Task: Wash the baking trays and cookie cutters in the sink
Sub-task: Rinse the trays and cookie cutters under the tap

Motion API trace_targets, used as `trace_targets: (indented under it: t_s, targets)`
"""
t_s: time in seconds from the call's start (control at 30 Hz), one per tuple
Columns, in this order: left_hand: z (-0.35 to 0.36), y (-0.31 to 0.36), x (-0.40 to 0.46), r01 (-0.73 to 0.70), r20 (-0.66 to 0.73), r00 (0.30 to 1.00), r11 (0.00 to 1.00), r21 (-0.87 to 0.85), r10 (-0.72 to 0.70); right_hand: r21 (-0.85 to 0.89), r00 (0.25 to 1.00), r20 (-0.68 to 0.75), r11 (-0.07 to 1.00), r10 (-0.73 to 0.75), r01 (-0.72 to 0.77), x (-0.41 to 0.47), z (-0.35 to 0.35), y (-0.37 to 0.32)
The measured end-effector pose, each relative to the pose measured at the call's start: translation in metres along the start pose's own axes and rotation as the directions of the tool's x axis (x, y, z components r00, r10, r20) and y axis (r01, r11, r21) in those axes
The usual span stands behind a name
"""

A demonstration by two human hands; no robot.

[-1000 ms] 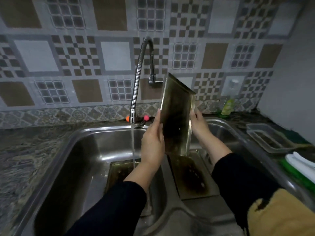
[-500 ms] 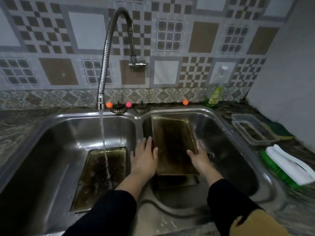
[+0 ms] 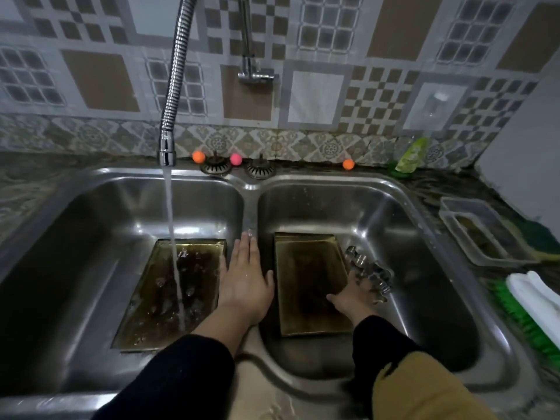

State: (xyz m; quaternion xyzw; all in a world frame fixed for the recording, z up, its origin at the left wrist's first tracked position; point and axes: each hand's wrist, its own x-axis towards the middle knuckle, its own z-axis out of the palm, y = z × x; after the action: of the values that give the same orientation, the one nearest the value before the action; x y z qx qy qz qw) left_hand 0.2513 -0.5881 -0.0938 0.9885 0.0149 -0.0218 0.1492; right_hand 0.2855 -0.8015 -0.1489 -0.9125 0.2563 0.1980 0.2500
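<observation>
a steel double sink [image 3: 251,189] is set into a dark marbled counter [image 3: 27,189], with a patterned tile wall [image 3: 318,95] behind it. the left basin [image 3: 91,237] holds one baking tray [image 3: 172,292] lying flat on its bottom, and water from a flexible tap [image 3: 174,86] is seen running straight onto that tray. the right basin [image 3: 424,268] holds a second baking tray [image 3: 312,283], also lying flat, stained dark in the middle. the left hand [image 3: 245,283] is laid flat on the divider between the basins, fingers straight and together, nothing held. the right hand [image 3: 354,295] is lowered into the right basin at the right edge of the second tray, thumb spread toward the tray; its fingers are partly hidden among a cluster of shiny metal cookie cutters [image 3: 368,269] just beside the tray, and whether the cutters are gripped cannot be told. both arms are covered by dark sleeves. on the counter to the right a clear plastic container [image 3: 472,231] is placed, and nearer the front a green and white brush [image 3: 533,304] is seen. a green dish soap bottle [image 3: 410,154] is stood by the wall. two drain strainers [image 3: 215,166] are rested on the back rim of the sink, with three small balls, two orange [image 3: 198,156] and one pink [image 3: 235,159], beside them.
</observation>
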Motion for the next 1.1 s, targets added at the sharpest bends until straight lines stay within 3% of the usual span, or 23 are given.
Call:
trace_targets:
  t_s: [0.33,0.57,0.73,0.87,0.97,1.03,1.1]
  targets:
    - [0.004,-0.004,0.004,-0.031,-0.013,0.999,0.999,-0.028,0.031,-0.151,0.999,0.02,0.988,-0.034,0.036,-0.003,-0.005,-0.007]
    - [0.002,-0.011,0.006,-0.097,0.038,0.994,0.993,-0.069,0.1,-0.135,0.982,0.054,0.973,-0.181,0.187,-0.033,-0.013,-0.036]
    - [-0.011,-0.035,0.011,-0.158,0.176,0.967,0.974,-0.162,0.186,-0.117,0.919,0.032,0.912,-0.393,0.394,-0.083,-0.021,-0.084]
    - [-0.03,-0.08,0.007,-0.039,0.225,0.965,0.921,-0.388,0.135,-0.093,0.817,-0.064,0.818,-0.574,0.568,-0.135,-0.009,-0.129]
    - [-0.027,-0.126,0.003,0.068,0.225,0.974,0.942,-0.328,0.008,0.0,0.737,-0.033,0.737,-0.675,0.675,-0.161,0.021,-0.156]
    - [-0.02,-0.157,-0.001,0.22,0.285,0.949,0.934,-0.28,-0.138,0.051,0.757,0.092,0.762,-0.647,0.645,-0.165,0.052,-0.169]
    - [-0.012,-0.184,-0.004,0.364,0.315,0.907,0.898,-0.248,-0.28,0.084,0.826,0.224,0.855,-0.516,0.512,-0.161,0.083,-0.177]
